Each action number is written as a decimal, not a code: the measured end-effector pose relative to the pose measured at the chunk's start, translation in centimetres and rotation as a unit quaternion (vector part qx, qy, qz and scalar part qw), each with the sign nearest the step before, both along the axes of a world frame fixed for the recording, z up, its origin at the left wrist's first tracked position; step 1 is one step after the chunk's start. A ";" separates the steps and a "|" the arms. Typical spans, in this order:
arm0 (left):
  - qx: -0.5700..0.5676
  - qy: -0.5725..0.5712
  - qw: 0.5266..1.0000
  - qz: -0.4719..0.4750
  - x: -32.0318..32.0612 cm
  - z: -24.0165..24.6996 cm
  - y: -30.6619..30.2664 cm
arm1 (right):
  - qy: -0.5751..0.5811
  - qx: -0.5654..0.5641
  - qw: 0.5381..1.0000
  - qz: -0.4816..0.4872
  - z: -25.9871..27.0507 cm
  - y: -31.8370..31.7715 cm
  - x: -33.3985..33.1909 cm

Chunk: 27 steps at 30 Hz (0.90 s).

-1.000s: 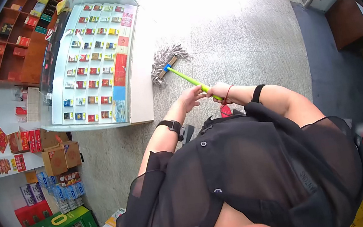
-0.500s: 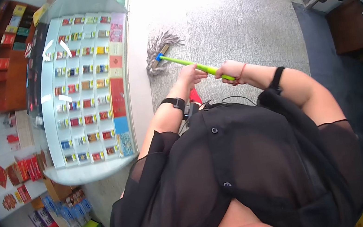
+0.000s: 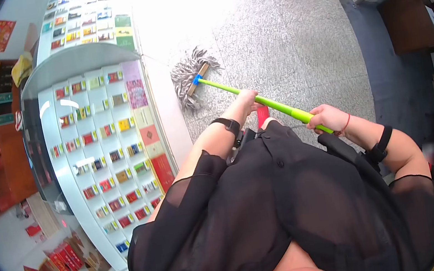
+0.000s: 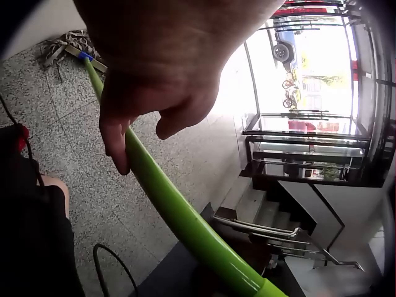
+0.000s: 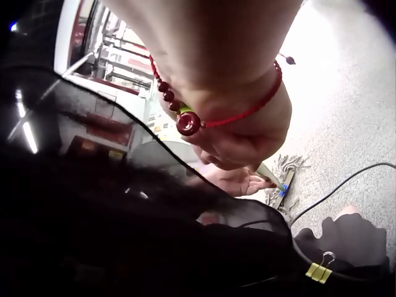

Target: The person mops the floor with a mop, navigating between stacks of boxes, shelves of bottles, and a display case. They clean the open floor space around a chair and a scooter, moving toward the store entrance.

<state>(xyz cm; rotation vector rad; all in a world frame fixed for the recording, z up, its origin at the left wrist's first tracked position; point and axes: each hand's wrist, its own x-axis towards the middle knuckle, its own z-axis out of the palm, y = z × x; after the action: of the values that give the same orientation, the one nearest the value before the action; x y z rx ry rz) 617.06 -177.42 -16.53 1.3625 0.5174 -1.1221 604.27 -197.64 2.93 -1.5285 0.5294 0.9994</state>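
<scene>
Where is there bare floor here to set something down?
The speckled floor is bare between the mop head and the dark mat, beyond the mop handle. It is crowded along the glass display counter, where the mop head lies, and by the wooden desk.

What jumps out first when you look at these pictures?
The bright green mop, gripped by the left hand and right hand, slants across the middle, with its grey stringy head on the speckled floor. To the left, a curved glass counter shows rows of colourful little boxes.
</scene>
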 end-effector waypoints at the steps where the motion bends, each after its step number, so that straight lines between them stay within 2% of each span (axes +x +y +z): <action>1: 0.005 -0.018 1.000 -0.002 1.6 0.6 -0.2 | 0.003 0.002 1.000 -0.006 0.0 0.1 1.5; 3: 0.015 -0.024 0.999 0.027 6.0 0.6 -0.5 | 0.034 0.027 0.998 -0.050 -0.3 1.0 5.4; 5: 0.052 -0.057 0.996 -0.037 11.6 -0.5 -0.9 | 0.022 0.008 0.999 -0.030 -0.4 1.8 10.6; 8: 0.039 -0.075 0.996 -0.009 19.7 0.8 -1.5 | 0.012 0.023 0.998 -0.058 -0.4 2.0 20.3; 12: 0.016 -0.062 0.998 0.012 30.1 2.5 -1.3 | -0.023 0.007 0.999 -0.033 -4.7 2.5 32.7; 16: 0.012 -0.038 0.998 0.047 38.1 3.7 -1.0 | -0.018 0.036 0.996 -0.080 -4.4 4.0 42.8; 19: 0.030 -0.050 0.997 0.053 44.1 4.2 -0.3 | -0.015 0.037 0.994 -0.099 -3.8 5.0 48.5; 23: -0.006 -0.036 0.998 0.046 51.4 3.4 1.0 | -0.026 0.032 0.994 -0.100 -4.4 5.7 55.4; 27: -0.023 -0.045 0.999 -0.009 59.6 4.9 1.9 | -0.032 0.021 0.994 -0.098 -4.2 5.7 63.2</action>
<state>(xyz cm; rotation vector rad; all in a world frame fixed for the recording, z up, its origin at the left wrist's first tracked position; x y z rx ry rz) 676.67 -175.55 -11.58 1.3725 0.4123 -1.0768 667.46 -191.96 -1.22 -1.4362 0.5966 0.8031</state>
